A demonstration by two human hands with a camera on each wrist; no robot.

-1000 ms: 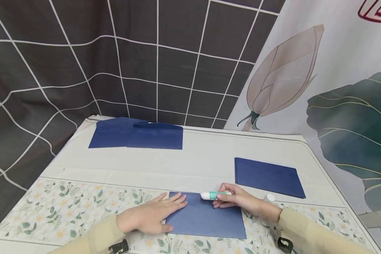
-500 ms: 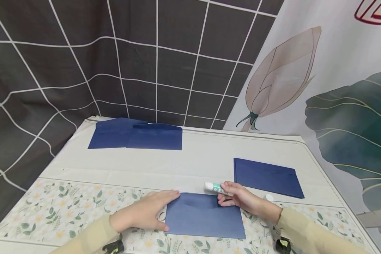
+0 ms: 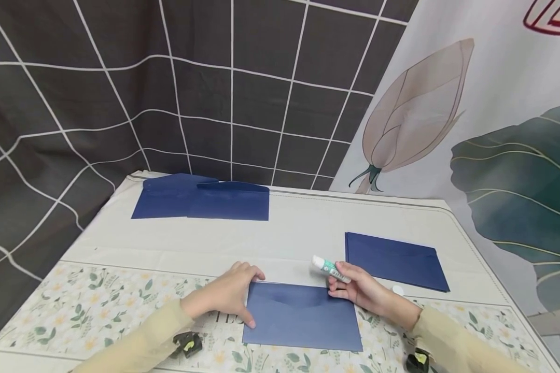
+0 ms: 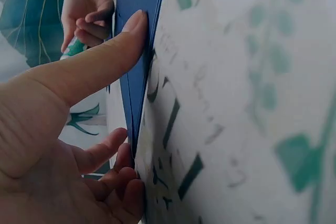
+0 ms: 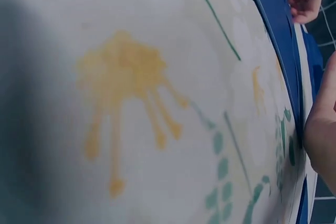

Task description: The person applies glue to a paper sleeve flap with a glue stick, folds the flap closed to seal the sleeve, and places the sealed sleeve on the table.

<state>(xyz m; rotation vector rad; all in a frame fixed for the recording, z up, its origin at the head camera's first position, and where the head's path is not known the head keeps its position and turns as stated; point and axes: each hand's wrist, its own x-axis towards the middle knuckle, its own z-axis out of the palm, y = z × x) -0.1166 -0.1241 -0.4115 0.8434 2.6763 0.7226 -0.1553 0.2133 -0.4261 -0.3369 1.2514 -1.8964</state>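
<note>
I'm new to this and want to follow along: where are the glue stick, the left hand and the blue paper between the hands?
Glue stick (image 3: pixel 330 268): head view, on its green label.
Left hand (image 3: pixel 228 293): head view, on its back.
Blue paper (image 3: pixel 303 318): head view, mid-sheet.

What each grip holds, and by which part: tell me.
Right grip: the green and white cylindrical glue stick, by the end opposite its white tip. Left grip: thumb on the rectangular blue paper envelope, left edge; a hold cannot be told.
</note>
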